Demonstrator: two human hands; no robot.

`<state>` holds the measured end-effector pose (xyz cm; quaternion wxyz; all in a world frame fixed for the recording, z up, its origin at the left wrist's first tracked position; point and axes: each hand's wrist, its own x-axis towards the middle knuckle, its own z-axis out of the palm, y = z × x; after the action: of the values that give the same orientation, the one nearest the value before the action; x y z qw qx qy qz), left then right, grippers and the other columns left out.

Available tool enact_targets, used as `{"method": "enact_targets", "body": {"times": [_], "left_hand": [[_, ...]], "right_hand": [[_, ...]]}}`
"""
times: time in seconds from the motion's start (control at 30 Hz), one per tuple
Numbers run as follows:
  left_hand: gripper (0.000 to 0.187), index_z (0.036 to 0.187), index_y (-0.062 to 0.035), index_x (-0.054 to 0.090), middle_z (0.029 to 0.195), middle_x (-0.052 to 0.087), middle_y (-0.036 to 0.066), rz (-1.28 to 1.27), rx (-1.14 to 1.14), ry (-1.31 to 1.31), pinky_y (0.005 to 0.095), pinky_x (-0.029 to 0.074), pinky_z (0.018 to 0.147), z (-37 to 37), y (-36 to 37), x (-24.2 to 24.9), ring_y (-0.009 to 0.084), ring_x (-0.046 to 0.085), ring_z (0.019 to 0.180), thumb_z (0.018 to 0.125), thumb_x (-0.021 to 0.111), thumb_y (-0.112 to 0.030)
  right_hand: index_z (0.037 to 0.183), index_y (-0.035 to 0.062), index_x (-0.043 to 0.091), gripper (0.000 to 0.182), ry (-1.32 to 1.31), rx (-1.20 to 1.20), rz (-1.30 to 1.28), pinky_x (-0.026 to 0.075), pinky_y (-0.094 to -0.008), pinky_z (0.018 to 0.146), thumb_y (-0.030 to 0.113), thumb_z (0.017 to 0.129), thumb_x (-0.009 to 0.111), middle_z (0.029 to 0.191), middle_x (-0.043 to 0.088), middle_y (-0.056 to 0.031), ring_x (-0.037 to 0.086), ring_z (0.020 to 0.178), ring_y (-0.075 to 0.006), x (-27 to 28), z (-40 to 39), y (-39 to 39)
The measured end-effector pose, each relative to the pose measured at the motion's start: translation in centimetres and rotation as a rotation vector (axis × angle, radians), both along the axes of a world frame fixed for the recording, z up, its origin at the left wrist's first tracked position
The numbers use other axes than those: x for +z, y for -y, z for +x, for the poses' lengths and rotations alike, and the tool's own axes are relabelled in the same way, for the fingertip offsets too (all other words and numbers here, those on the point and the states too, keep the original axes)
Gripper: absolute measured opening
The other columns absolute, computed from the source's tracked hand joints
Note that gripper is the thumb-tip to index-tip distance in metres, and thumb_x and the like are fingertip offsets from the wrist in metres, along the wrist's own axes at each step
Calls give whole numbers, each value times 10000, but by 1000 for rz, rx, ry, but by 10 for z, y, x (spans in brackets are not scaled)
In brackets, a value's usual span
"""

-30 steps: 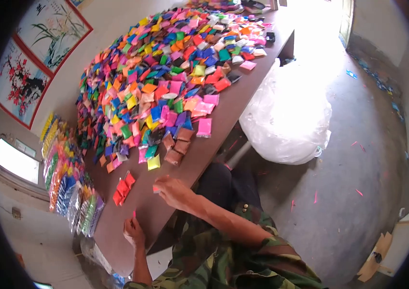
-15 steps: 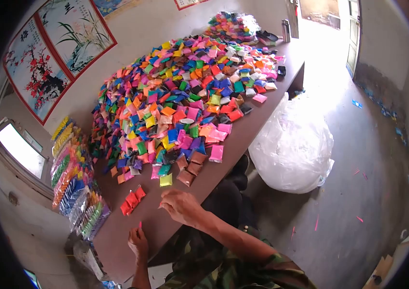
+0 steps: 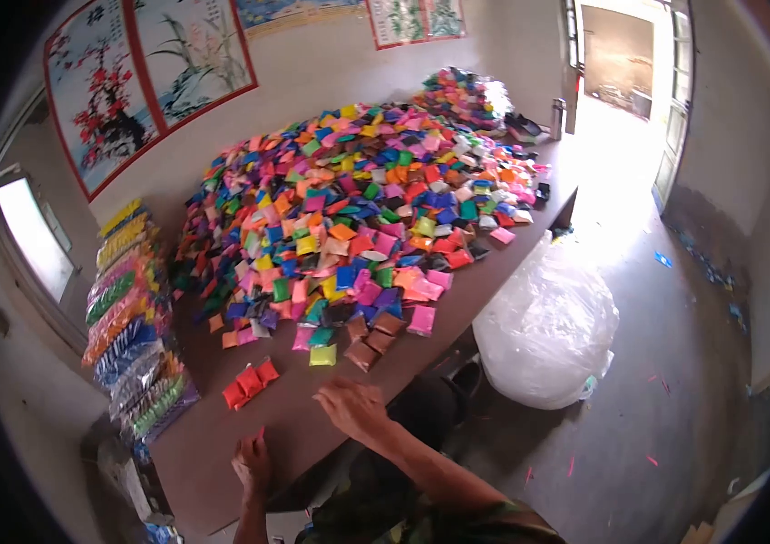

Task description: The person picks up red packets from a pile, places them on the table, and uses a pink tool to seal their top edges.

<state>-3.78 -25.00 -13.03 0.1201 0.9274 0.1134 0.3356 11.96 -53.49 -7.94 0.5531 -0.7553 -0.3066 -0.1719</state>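
My left hand (image 3: 253, 464) is closed low over the near part of the brown table. A small pink strip (image 3: 262, 433) sticks up from its fingers. To the right, my right hand (image 3: 353, 408) hovers near the table's front edge with its fingers curled together; whether anything is in them I cannot make out. A short row of red packets (image 3: 250, 383) lies beyond my left hand. Past my right hand sit a yellow-green packet (image 3: 322, 354) and several brown packets (image 3: 374, 342), at the edge of a huge heap of small coloured packets (image 3: 340, 208).
Bundles of sorted packets (image 3: 136, 317) are stacked along the table's left side. A big clear plastic bag (image 3: 544, 326) stands on the floor to the right. At the far end of the brown table (image 3: 299, 435) are a flask (image 3: 557, 119) and dark shoes (image 3: 523, 127).
The head view has tilted up, so the heap and wall pictures sit lower in view. My right hand has shifted slightly; my left hand still pinches the pink strip.
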Motion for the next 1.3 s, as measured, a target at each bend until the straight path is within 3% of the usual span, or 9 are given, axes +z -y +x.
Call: {"method": "enact_targets", "body": {"times": [0.03, 0.23, 0.47, 0.67, 0.77, 0.97, 1.07, 1.23, 1.3], "left_hand": [[102, 949, -68, 665, 887, 703, 197, 6, -6, 16, 539, 557, 687, -1, 4, 2, 444, 705, 792, 981, 752, -111], [91, 941, -80, 703, 857, 710, 172, -75, -9, 66, 522, 569, 686, 0, 15, 14, 422, 717, 777, 948, 790, -106], [98, 937, -74, 705, 860, 717, 168, -136, 22, 9, 508, 570, 675, 0, 23, 29, 416, 726, 776, 936, 802, -86], [99, 955, -56, 702, 873, 726, 169, -229, 20, -19, 474, 576, 651, 3, 30, 45, 399, 735, 750, 943, 800, -65], [93, 970, -55, 708, 879, 729, 165, -264, 8, -23, 453, 578, 655, 3, 28, 43, 387, 735, 748, 947, 798, -58], [91, 954, -47, 704, 861, 717, 155, -293, 19, -47, 417, 574, 665, 6, 32, 50, 361, 720, 738, 960, 793, -65], [93, 955, -33, 701, 856, 713, 151, -234, 40, -164, 409, 572, 664, -2, 22, 39, 353, 713, 731, 969, 789, -62], [76, 1008, -41, 749, 841, 718, 146, -346, -13, -88, 378, 570, 648, 5, 35, 50, 300, 727, 711, 966, 811, -57], [68, 1016, -25, 762, 851, 731, 127, -421, -48, -93, 343, 549, 649, 13, 49, 54, 233, 702, 707, 970, 807, -47]], "right_hand": [[892, 138, 702, 112, 177, -165, -125, 584, -449, 781, 176, 931, 800, 872, 718, -63, 725, 909, -329, 19, -5, 10], [897, 120, 689, 135, 301, -361, -241, 551, -458, 821, 114, 864, 819, 973, 712, -33, 703, 930, -308, 15, 13, 19], [890, 103, 667, 187, 182, -194, -357, 510, -441, 819, 98, 833, 845, 1086, 686, -29, 695, 980, -281, -6, -6, -9], [937, 115, 722, 247, 126, -185, -415, 493, -437, 853, 185, 796, 912, 1114, 690, 7, 675, 1039, -261, -3, -22, -20], [1050, 125, 725, 307, 197, -156, -462, 481, -465, 908, 277, 844, 894, 1225, 673, -21, 652, 1170, -263, 10, -22, -11], [1340, 109, 699, 519, 154, -68, -502, 461, -497, 1056, 292, 883, 863, 1458, 612, -92, 580, 1368, -293, -7, -32, 15], [1410, 91, 675, 562, 130, -20, -566, 456, -491, 1059, 264, 901, 839, 1510, 586, -103, 558, 1397, -301, 2, -33, 23], [1461, 63, 651, 612, 149, -54, -636, 452, -483, 1052, 245, 904, 830, 1545, 554, -103, 549, 1403, -301, -3, -44, 17], [1470, 62, 648, 626, 149, -74, -652, 444, -472, 1043, 243, 899, 830, 1544, 544, -92, 554, 1381, -292, 2, -45, 15]]}}
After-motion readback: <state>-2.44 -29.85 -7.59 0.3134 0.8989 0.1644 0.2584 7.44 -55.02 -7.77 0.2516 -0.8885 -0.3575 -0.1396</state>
